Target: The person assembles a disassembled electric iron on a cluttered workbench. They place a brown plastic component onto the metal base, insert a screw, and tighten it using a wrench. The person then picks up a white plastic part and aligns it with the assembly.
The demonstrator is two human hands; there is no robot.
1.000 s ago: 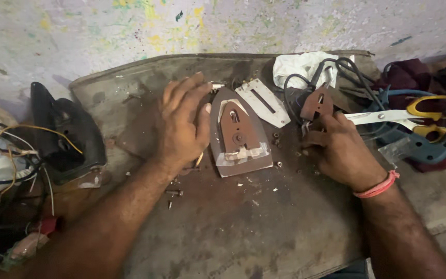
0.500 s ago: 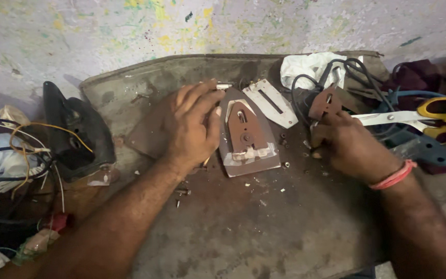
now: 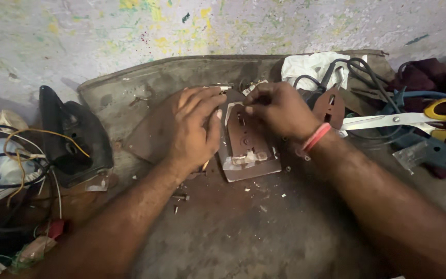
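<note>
- Steadying the brown iron soleplate [image 3: 248, 150] at mid tabletop [image 3: 264, 232], the left hand [image 3: 194, 132] lies flat along its left edge, fingers spread and gripping nothing.
- The right hand [image 3: 280, 109] hovers over the plate's pointed top end, fingers pinched narrow; whether they hold a small part, I cannot tell.
- To my eye, pressing the plate firmly keeps it from sliding.
- Counted: one soleplate, one black iron housing [image 3: 70, 137], one pair of yellow-handled scissors [image 3: 403, 121], two loose screws [image 3: 180, 201].

Left hand [image 3: 194, 132] steadies iron soleplate [image 3: 246, 144]; right hand [image 3: 280, 111] pinches at tip.
</note>
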